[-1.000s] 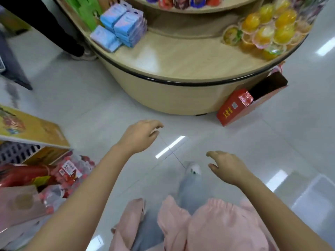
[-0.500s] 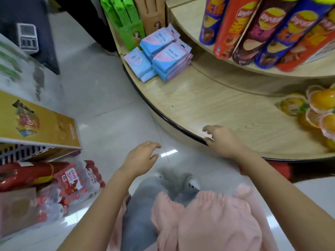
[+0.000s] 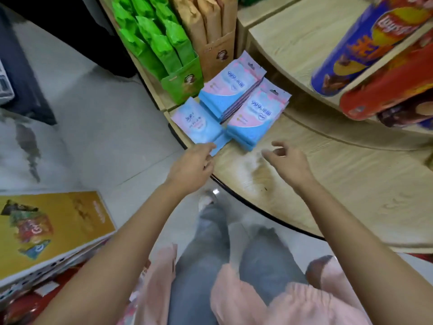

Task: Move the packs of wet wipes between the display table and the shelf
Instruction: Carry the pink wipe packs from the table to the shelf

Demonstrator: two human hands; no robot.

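The packs of wet wipes (image 3: 234, 106) sit at my desk (image 3: 328, 184) rim, twelve o'clock. My left hand (image 3: 191, 166) reaches the nearest pack (image 3: 199, 124), fingers (image 3: 206, 148) loosely extended and holding nothing. My right hand (image 3: 289, 160) hovers empty and relaxed at two o'clock, probably ready to gather.

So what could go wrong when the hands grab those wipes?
The small stack of wipes lies right at the rim of the display table, by the left hand; a clumsy nudge could knock packs to the floor. The taller stack behind it is fanned unevenly, so pulling one pack might slide the others.
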